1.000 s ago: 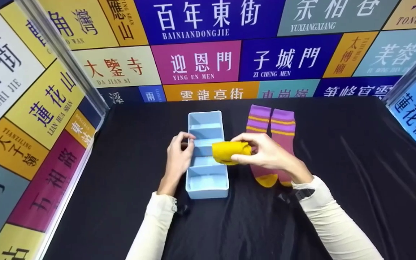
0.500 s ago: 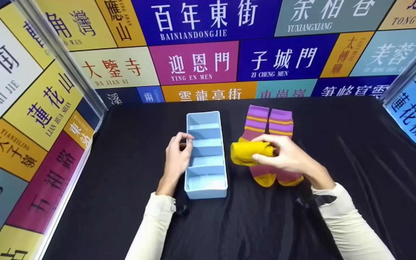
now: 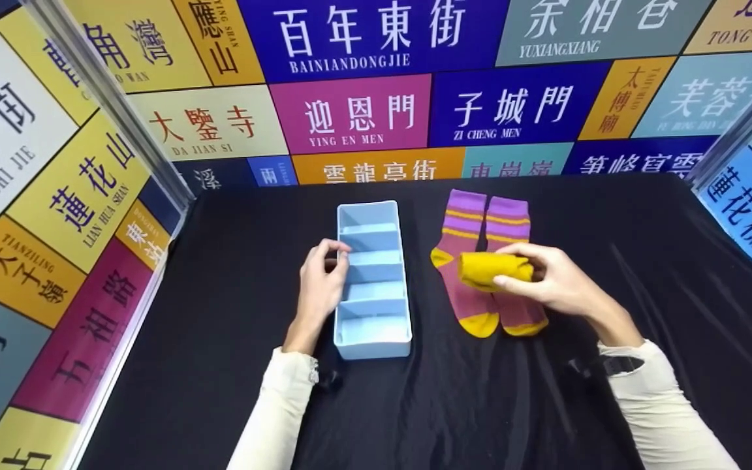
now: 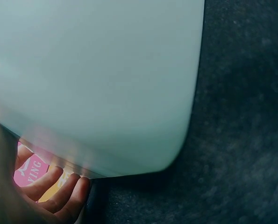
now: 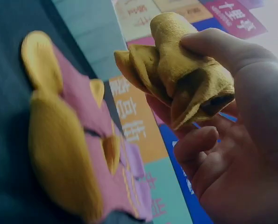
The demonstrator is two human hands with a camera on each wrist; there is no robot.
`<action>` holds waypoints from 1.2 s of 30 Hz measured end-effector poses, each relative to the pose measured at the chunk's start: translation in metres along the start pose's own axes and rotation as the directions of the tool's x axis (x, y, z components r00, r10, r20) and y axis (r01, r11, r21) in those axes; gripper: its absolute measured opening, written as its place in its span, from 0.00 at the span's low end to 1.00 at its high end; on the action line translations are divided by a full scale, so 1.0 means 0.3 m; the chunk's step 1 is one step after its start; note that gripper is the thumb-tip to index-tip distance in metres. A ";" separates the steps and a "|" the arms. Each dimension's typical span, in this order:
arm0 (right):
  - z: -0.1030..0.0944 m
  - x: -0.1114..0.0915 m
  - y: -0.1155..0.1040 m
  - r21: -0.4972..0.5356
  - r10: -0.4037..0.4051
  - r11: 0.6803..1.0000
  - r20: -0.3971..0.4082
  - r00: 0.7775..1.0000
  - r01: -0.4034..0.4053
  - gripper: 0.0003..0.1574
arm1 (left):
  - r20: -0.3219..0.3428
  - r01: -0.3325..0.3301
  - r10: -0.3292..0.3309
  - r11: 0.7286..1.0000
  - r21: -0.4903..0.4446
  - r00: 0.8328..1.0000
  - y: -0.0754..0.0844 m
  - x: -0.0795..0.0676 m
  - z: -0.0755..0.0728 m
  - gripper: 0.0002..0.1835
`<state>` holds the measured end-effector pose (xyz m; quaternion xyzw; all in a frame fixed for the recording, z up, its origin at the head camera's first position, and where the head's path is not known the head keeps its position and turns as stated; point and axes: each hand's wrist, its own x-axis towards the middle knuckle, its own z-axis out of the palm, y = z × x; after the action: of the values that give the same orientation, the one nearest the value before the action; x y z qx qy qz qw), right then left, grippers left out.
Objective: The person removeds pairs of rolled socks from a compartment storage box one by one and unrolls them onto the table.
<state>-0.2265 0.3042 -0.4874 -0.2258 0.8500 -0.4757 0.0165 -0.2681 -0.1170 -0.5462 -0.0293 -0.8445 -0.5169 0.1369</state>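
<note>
In the head view my left hand (image 3: pixel 321 277) is at the left long side of a light blue divided storage box (image 3: pixel 372 349), gripping its rim. Fingertips rest against the outer wall of the box (image 4: pixel 106 84) in the left wrist view; the thumb is mostly hidden there. My right hand (image 3: pixel 555 284) holds a rolled-up mustard sock bundle (image 3: pixel 490 269) between thumb and fingers. Folds and an opening show on the bundle (image 5: pixel 176 70) in the right wrist view. Beneath it lies a pair of pink and purple striped socks (image 3: pixel 467 307) with mustard heels and toes, laid flat.
A black cloth (image 3: pixel 232 313) covers the table. The box has several compartments in a row, with nothing seen in them. Printed panels (image 3: pixel 350 111) with coloured name blocks stand behind and at both sides.
My right hand has moved right with the rolled sock bundle, from beside the box's right edge to over the striped socks. The left hand keeps its place on the box.
</note>
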 end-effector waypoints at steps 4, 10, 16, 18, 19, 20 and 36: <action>-0.035 -0.025 0.047 0.020 0.000 1.000 -0.007 1.000 0.000 0.24 | 0.015 0.001 -0.001 1.000 -0.002 1.000 0.004 0.000 0.008 0.09; -0.074 -0.072 0.094 0.006 0.029 1.000 -0.050 0.998 -0.029 0.25 | 0.021 0.000 0.000 1.000 0.019 1.000 0.012 0.007 0.016 0.08; -0.122 -0.095 0.125 -0.040 0.101 0.994 -0.106 0.989 -0.105 0.23 | 0.006 -0.003 0.003 1.000 0.025 1.000 0.014 0.012 0.015 0.07; -0.139 -0.104 0.144 -0.044 0.121 0.991 -0.120 0.985 -0.127 0.22 | 0.005 -0.001 0.000 1.000 0.022 1.000 0.015 0.011 0.014 0.07; -0.148 -0.110 0.155 -0.041 0.131 0.990 -0.125 0.983 -0.137 0.22 | 0.007 0.002 -0.002 1.000 0.022 1.000 0.013 0.011 0.013 0.07; -0.156 -0.118 0.166 -0.039 0.142 0.988 -0.127 0.982 -0.148 0.23 | 0.008 0.004 -0.004 1.000 0.020 1.000 0.012 0.010 0.013 0.07; -0.219 -0.203 0.304 -0.014 0.201 0.979 -0.086 0.976 -0.202 0.24 | 0.005 0.015 -0.015 1.000 0.015 1.000 -0.007 0.002 0.000 0.08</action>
<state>-0.2214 0.4218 -0.5373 -0.1184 0.8737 -0.4711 0.0263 -0.2691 -0.1181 -0.5476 -0.0234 -0.8491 -0.5112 0.1311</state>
